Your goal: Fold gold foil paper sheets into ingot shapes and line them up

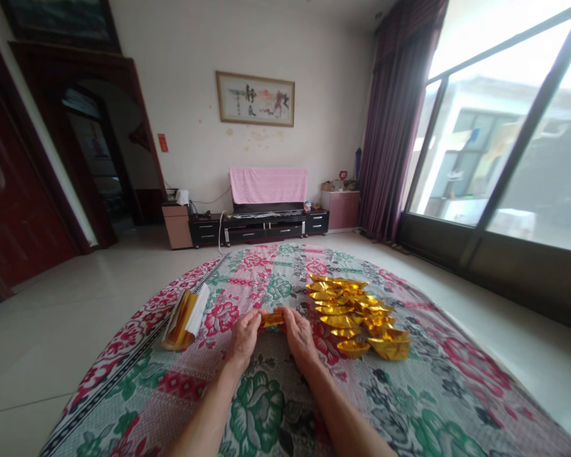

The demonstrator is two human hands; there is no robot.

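Note:
Between my two hands is a small piece of folded gold foil paper [272, 319], held level above the flowered cloth. My left hand [245, 336] pinches its left end, and my right hand [299, 333] grips its right end. The fingers partly cover the paper, so its exact fold is hard to make out. Right of my hands, several gold foil paper ingots [352, 311] lie in rows close together. To the left sits a curled stack of gold and white paper sheets [185, 317].
A round table with a flowered tablecloth [257, 406] spreads under my arms. Beyond it, a low black TV cabinet [266, 230] stands by the wall, with a pink cloth [269, 185] over the television. Large windows [504, 152] and a purple curtain [390, 127] are at right.

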